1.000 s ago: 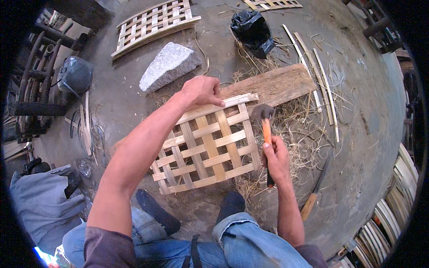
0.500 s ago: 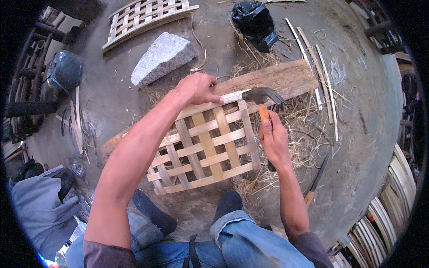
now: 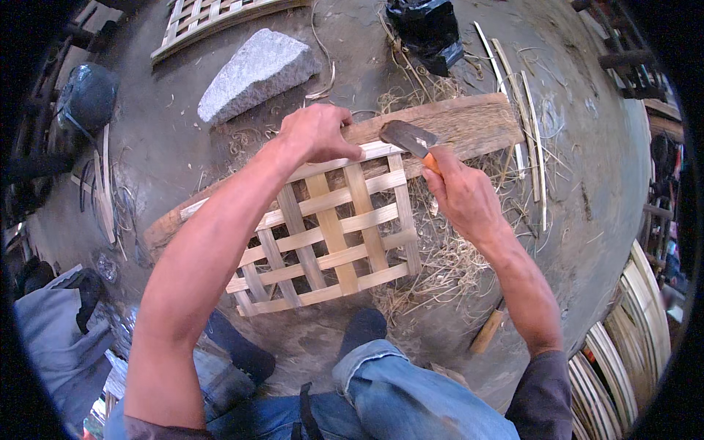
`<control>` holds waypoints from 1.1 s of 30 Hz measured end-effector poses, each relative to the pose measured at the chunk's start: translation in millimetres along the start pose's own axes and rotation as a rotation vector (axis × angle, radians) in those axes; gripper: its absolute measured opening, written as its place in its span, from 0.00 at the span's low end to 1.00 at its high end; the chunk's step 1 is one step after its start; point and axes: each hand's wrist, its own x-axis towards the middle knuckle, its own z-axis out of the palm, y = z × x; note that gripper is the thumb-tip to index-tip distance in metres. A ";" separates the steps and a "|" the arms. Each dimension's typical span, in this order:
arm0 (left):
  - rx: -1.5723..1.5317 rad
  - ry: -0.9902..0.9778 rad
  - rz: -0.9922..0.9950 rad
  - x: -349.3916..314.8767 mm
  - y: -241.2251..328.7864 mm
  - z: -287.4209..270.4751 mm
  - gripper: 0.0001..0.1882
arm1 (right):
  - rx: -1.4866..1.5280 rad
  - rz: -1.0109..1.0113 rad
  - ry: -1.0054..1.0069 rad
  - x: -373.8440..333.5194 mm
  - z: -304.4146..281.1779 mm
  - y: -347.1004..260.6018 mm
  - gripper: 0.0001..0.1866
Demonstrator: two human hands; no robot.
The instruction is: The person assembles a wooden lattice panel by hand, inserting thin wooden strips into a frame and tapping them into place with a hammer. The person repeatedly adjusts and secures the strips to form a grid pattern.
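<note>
Between my feet and a rough wooden board (image 3: 447,130) stands a woven lattice panel (image 3: 336,229) of pale flat bamboo-like strips. Its upper edge strip leans against the board. My left hand (image 3: 317,133) is closed over that edge, thumb on the near side; its other fingertips are partly hidden. In my right hand (image 3: 469,192) is a hammer (image 3: 430,160), gripped by its orange handle. The dark metal head lies over the panel's upper right corner, close to the board; whether it touches cannot be told.
A pale angular stone (image 3: 257,73) lies beyond the board, with another lattice panel (image 3: 213,22) behind it. A black plastic bag (image 3: 425,37) sits at the back. Fibre shavings (image 3: 447,264) and long strips (image 3: 534,139) litter the right. A wooden-handled knife (image 3: 487,331) lies by my right forearm.
My right hand has turned the hammer, its head swinging leftward and up over the panel's corner. The right elbow has moved outward. My left hand keeps its hold on the edge.
</note>
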 end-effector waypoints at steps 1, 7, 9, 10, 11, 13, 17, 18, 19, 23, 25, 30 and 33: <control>-0.004 -0.002 -0.001 0.4 -0.6 0.0 0.37 | -0.027 -0.034 -0.012 2.5 -3.1 -3.9 0.10; -0.027 0.020 -0.012 2.8 -2.2 4.5 0.37 | -0.252 0.116 -0.272 3.0 -9.1 8.5 0.10; -0.026 0.029 -0.013 1.7 -4.6 5.2 0.37 | -0.189 0.018 -0.156 3.3 -20.3 -0.7 0.10; -0.020 0.015 -0.022 1.2 -6.2 4.7 0.37 | -0.154 -0.032 -0.099 4.3 -23.0 -4.3 0.11; -0.014 0.001 -0.032 0.8 -8.5 3.5 0.37 | -0.149 -0.058 -0.093 4.9 -18.4 -2.7 0.11; -0.014 -0.017 -0.018 2.5 -3.0 4.5 0.37 | -0.161 -0.086 -0.083 -2.4 -14.1 1.7 0.11; -0.007 -0.022 -0.026 3.4 -1.2 0.8 0.38 | -0.219 0.001 -0.133 6.4 -13.3 17.2 0.11; -0.010 -0.025 -0.033 4.1 -2.0 1.6 0.38 | -0.144 -0.042 -0.056 0.3 -17.9 13.4 0.11; -0.010 -0.014 -0.014 4.2 -3.7 1.9 0.38 | -0.069 -0.085 0.021 -2.6 -20.3 11.5 0.11; -0.022 0.009 0.035 4.8 -8.0 4.6 0.39 | -0.196 0.030 -0.164 -7.4 4.8 22.4 0.11; -0.022 0.001 0.023 2.6 -9.4 6.4 0.39 | -0.078 0.004 -0.079 -4.9 0.9 16.3 0.11; -0.009 0.010 0.056 5.0 -9.8 4.9 0.37 | -0.123 0.206 -0.208 -4.6 18.6 16.8 0.12; -0.017 0.006 0.043 5.0 -8.2 6.0 0.36 | 0.014 0.053 0.038 -9.5 7.4 13.3 0.12</control>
